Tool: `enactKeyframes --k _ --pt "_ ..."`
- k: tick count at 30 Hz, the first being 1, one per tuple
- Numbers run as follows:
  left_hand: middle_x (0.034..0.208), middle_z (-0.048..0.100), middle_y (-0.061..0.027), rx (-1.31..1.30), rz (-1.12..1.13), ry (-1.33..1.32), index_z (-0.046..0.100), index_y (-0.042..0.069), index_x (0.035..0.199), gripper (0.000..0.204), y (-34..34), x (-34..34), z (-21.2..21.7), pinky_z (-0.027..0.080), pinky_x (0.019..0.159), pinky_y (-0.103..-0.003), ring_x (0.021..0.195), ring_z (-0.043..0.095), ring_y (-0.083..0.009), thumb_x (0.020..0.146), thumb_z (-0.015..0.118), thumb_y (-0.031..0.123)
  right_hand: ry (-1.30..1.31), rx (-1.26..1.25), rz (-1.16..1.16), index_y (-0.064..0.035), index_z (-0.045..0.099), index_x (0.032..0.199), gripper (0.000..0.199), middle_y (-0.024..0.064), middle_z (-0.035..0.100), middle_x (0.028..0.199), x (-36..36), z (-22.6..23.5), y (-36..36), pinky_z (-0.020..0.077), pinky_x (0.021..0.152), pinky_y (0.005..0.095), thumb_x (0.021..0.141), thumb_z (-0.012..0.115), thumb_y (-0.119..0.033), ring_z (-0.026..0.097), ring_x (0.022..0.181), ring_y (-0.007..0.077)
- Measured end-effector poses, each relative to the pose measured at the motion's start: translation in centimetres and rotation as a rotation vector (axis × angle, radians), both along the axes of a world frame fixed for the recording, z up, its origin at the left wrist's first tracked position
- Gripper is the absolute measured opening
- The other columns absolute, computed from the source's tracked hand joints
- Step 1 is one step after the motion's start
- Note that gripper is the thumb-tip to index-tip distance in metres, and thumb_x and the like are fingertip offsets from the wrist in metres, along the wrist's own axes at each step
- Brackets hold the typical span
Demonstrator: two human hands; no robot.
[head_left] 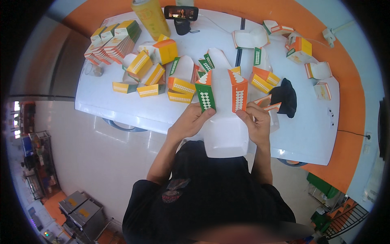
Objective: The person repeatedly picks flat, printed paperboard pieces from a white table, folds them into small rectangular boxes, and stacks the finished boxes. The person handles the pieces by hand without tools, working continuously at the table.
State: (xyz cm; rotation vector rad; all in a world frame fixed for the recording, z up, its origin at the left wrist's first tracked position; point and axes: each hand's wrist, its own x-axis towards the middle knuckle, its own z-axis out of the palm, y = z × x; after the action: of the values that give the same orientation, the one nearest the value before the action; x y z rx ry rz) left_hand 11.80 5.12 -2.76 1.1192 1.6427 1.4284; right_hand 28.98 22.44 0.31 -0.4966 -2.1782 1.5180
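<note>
I hold a partly folded cardboard box (224, 122) in front of me, white inside, with a green patterned flap on its left and an orange patterned flap on its right. My left hand (190, 122) grips its left side just below the green flap. My right hand (256, 124) grips the right side under the orange flap. The box hangs over the near edge of the white table (308, 134).
Several folded and half-folded orange, yellow and green boxes (154, 69) lie across the table. A stack of flat box blanks (113, 42) sits far left. A yellow bottle (152, 16), a phone on a stand (181, 14) and a black cloth (285, 97) are also there.
</note>
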Motion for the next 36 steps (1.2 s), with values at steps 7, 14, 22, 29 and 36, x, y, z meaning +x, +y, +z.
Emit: enactKeyframes --k 7,14,22,29,36 --pt "0.097 0.062 -0.0245 -0.081 -0.062 0.226 0.063 -0.006 0.102 0.034 2.4 -1.1 -0.5 0.047 0.081 -0.043 0.090 0.061 -0.0372 0.104 0.056 0.027 0.059 -0.033 0.066 0.0049 0.067 0.099 0.014 0.0087 0.063 0.083 -0.9 1.0 3.6 0.0444 0.070 0.0281 0.093 0.070 -0.008 0.057 0.076 0.0151" --pt "0.131 0.061 -0.0190 0.115 0.322 0.002 0.051 -0.004 0.141 0.057 4.9 -3.9 -2.0 0.047 0.103 -0.040 0.118 0.062 -0.0272 0.109 0.042 0.041 -0.410 0.035 0.430 -0.0006 0.058 0.131 0.039 0.0098 0.068 0.116 -1.2 2.1 14.4 0.0512 0.096 0.0312 0.096 0.067 -0.014 0.064 0.098 0.0157" --pt "0.101 0.071 -0.0126 0.068 0.735 -0.121 0.065 -0.004 0.117 0.027 2.1 -6.6 -2.9 0.051 0.095 -0.033 0.096 0.068 -0.0187 0.107 0.050 0.016 -0.402 0.763 -0.439 -0.0097 0.050 0.145 0.060 0.0131 0.062 0.136 -11.4 -6.2 38.8 0.0470 0.104 0.0439 0.087 0.068 -0.005 0.060 0.123 0.0303" --pt "0.097 0.072 -0.0111 0.031 0.838 -0.047 0.066 -0.004 0.115 0.023 2.1 -5.5 -2.1 0.050 0.093 -0.031 0.096 0.066 -0.0172 0.106 0.054 0.014 -0.671 1.339 -0.403 -0.0169 0.054 0.142 0.063 0.0096 0.059 0.141 -17.3 -14.6 51.7 0.0353 0.115 0.0532 0.083 0.060 0.003 0.051 0.133 0.0325" --pt "0.101 0.070 -0.0116 0.119 0.800 -0.173 0.062 -0.004 0.124 0.029 1.4 -5.1 -2.2 0.052 0.092 -0.035 0.094 0.068 -0.0203 0.106 0.054 0.018 -0.332 1.296 -0.290 -0.0118 0.068 0.117 0.037 0.0090 0.064 0.130 -16.9 -4.8 41.7 0.0418 0.108 0.0505 0.084 0.061 0.004 0.057 0.124 0.0320"
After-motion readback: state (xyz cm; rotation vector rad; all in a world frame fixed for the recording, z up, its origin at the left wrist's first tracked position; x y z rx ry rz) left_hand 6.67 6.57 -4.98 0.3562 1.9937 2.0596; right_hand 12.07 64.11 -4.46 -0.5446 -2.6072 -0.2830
